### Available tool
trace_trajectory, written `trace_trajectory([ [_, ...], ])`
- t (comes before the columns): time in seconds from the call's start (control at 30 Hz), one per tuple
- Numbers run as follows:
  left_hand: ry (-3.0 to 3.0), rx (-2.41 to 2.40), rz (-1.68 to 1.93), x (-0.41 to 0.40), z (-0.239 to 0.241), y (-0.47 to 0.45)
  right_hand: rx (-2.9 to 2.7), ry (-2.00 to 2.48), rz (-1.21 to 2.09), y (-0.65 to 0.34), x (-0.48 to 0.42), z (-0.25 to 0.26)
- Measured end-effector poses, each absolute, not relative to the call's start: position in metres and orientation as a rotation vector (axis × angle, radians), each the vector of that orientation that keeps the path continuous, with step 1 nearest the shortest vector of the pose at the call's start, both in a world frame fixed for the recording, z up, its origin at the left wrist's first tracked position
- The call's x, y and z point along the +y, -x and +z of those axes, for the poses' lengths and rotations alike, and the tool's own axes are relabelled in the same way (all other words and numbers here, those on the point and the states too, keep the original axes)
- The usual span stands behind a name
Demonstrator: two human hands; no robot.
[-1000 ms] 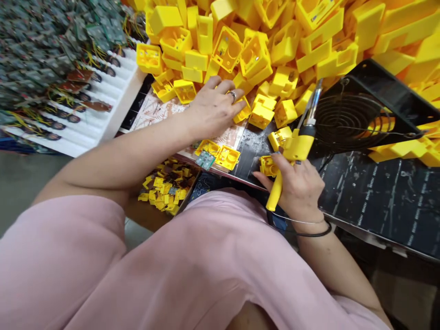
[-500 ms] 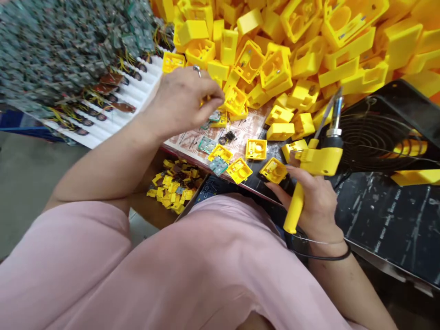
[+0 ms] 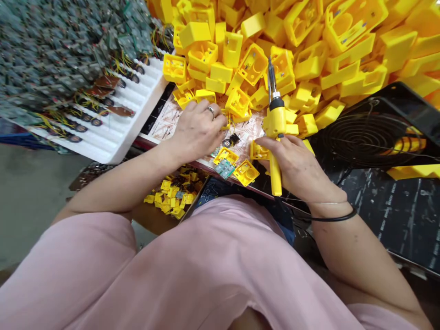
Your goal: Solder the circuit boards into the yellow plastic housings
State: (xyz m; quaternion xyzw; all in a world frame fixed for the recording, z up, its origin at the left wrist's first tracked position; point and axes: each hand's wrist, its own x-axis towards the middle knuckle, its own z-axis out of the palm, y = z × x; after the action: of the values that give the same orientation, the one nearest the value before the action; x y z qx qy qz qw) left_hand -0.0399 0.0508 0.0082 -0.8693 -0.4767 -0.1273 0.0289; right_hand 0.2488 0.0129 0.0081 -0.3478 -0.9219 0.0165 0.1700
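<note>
My right hand point(image 3: 299, 169) is wrapped round the handle of a yellow soldering gun point(image 3: 277, 121), its metal tip pointing up and away over the heap. Just beside those fingers is a small open yellow case point(image 3: 258, 150), partly covered by the hand. My left hand point(image 3: 201, 128), with a ring on it, rests low over the work surface with curled fingers; what they grip, if anything, is hidden. Close to it lie a black round part with wires point(image 3: 229, 141), a green circuit board point(image 3: 225, 169) and another open yellow case point(image 3: 246, 173).
Yellow housings point(image 3: 254, 64) are heaped along the back. At the left, a white foam tray point(image 3: 137, 110) carries many wired circuit boards point(image 3: 68, 55). A black fan point(image 3: 364, 133) stands at the right. Below the table edge, a box holds small yellow parts point(image 3: 172, 197).
The soldering gun and my right hand have moved left and now point more upright. My left hand has come down nearer the table's front, covering a board seen before.
</note>
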Motion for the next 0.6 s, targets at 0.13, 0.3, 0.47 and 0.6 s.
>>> trace_trajectory([
  [0.13,2.73,-1.455,-0.566,0.053,-0.004,0.044,-2.523,1.085,-0.096,-0.242,0.011,0.0],
  [0.3,2.853,-1.367,-0.715,0.061,-0.013,0.055,-2.421,1.109,-0.138,-0.238,0.004,-0.012],
  [0.47,2.748,-1.404,-0.744,0.053,-0.015,0.054,-2.403,1.1,-0.127,-0.242,0.002,-0.018],
  [0.6,2.674,-1.454,-0.71,0.052,-0.021,0.05,-2.379,1.072,-0.122,-0.243,0.001,-0.018],
])
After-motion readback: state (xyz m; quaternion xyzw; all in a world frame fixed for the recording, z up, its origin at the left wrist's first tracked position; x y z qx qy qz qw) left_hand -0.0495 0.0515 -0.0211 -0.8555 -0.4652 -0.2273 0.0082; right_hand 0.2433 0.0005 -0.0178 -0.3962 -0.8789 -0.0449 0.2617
